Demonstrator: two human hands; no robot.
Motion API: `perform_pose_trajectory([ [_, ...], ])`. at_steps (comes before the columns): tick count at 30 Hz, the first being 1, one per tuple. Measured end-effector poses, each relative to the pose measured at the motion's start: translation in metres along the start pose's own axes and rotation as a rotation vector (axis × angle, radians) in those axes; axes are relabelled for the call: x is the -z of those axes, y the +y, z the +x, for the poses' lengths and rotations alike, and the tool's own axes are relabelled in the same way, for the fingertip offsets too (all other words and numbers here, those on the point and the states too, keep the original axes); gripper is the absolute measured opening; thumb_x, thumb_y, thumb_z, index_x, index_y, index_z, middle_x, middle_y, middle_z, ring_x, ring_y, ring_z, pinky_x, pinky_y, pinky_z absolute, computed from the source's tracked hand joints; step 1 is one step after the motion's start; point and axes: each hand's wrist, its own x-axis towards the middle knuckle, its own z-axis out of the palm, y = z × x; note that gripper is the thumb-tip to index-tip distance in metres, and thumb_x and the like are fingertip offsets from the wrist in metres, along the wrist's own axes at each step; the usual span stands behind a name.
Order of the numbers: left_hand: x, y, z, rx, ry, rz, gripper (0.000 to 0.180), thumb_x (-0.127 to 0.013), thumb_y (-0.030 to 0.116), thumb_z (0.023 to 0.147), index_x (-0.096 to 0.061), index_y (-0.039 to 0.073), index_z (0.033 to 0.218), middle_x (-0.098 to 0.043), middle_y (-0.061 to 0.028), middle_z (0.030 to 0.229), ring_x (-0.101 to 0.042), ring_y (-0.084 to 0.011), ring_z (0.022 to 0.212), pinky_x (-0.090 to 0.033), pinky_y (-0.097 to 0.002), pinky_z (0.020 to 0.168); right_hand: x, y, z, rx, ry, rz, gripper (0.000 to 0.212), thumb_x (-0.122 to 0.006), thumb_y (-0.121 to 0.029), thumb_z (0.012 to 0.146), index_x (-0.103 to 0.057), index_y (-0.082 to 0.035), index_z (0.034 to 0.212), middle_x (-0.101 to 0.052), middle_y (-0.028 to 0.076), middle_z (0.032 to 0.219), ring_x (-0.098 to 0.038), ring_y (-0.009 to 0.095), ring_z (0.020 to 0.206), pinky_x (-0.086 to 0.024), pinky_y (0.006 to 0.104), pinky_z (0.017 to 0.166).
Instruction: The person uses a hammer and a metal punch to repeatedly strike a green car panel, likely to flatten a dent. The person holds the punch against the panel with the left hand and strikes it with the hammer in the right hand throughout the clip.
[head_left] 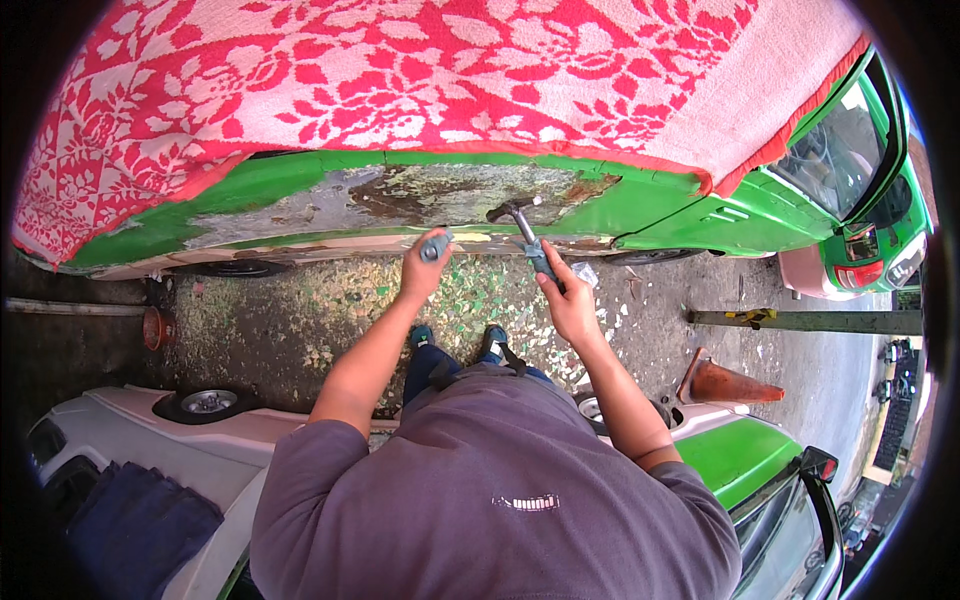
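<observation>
My right hand (571,302) is wrapped round the dark and blue-grey grip of a claw hammer (524,222), whose metal head is close to the car's side. My left hand (418,272) is closed on a rounded grey metal piece (434,247); its exact kind is unclear. Both hands are in front of a green car (660,208). Paint is gone from a long patch (420,197) of its side, baring grey metal and brownish, flaky filler. I cannot tell whether the hammer head touches the panel.
A red and pink floral cloth (380,85) covers the car's upper part. Paint flakes (470,300) litter the ground around my shoes. An orange cone (735,383) lies on its side at right, below a pole (820,320). Another car (740,455) stands close behind me.
</observation>
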Motion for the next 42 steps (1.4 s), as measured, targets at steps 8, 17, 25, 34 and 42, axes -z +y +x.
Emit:
perform_pose_trajectory([
  [8,0.037,0.038,0.039,-0.008,-0.117,0.122,0.032,-0.076,0.013,0.083,-0.054,0.009,0.106,-0.071,-0.0099,0.090,-0.068,-0.0139,0.086,-0.053,-0.0312,0.073,-0.001,0.009,0.005,0.076,0.089,0.011,0.056,-0.064,-0.012,0.093,-0.049,-0.021,0.147,-0.067,0.004,0.097,-0.047,0.008,0.072,-0.047,0.0259,0.070],
  [17,0.033,0.016,0.032,0.027,-0.004,0.108,0.034,-0.078,0.019,0.084,-0.053,0.010,0.106,-0.070,-0.0106,0.089,-0.067,-0.0145,0.083,-0.053,-0.0326,0.074,-0.003,0.010,0.001,0.091,0.078,0.009,0.056,-0.065,-0.012,0.094,-0.049,-0.021,0.147,-0.071,0.009,0.106,-0.053,0.009,0.079,-0.049,0.0276,0.077],
  [25,0.024,0.020,0.036,0.078,-0.069,0.135,0.034,-0.078,0.021,0.084,-0.053,0.010,0.105,-0.070,-0.0108,0.087,-0.066,-0.0155,0.079,-0.052,-0.0330,0.072,-0.009,-0.004,0.002,0.074,-0.011,0.009,0.055,-0.064,-0.011,0.094,-0.049,-0.018,0.146,-0.070,0.015,0.117,-0.058,0.011,0.085,-0.050,0.0295,0.081],
  [34,0.023,0.015,0.042,0.065,-0.117,0.085,0.035,-0.078,0.024,0.082,-0.053,0.008,0.101,-0.068,-0.0141,0.082,-0.068,-0.0253,0.075,-0.051,-0.0357,0.068,-0.052,-0.052,0.001,0.415,-0.041,-0.409,0.052,-0.062,-0.015,0.095,-0.051,-0.023,0.145,-0.062,0.017,0.089,-0.065,0.036,0.077,-0.051,0.0443,0.072],
  [42,0.026,-0.006,0.050,0.058,-0.121,0.087,0.032,-0.076,0.015,0.082,-0.059,0.004,0.108,-0.070,-0.0090,0.086,-0.068,-0.0182,0.081,-0.051,-0.0349,0.072,-0.081,-0.053,-0.008,0.409,0.085,-0.225,0.055,-0.062,-0.012,0.094,-0.048,-0.025,0.146,-0.058,0.018,0.083,-0.060,0.037,0.073,-0.049,0.0454,0.069],
])
